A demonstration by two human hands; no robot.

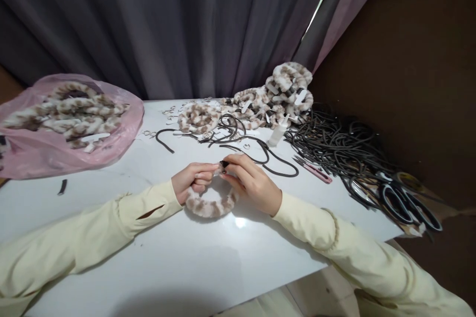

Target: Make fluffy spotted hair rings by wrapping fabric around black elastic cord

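A fluffy white-and-brown plush ring [211, 207] is held just over the white table, its two ends meeting between my hands. My left hand [195, 178] is closed, pinching one end of the ring. My right hand [253, 181] is closed too, its fingertips at the other end. A small black piece [223, 164] shows between the fingertips of both hands; the exact join there is hidden by my fingers.
A pink plastic bag [122, 146] of plush lengths lies left. Behind are a plush ring pile [288, 79], loose black cord [284, 163] and a small clear bottle [278, 132]. At right lie a black cord heap [330, 141], pink-handled snips [314, 171] and scissors [396, 204].
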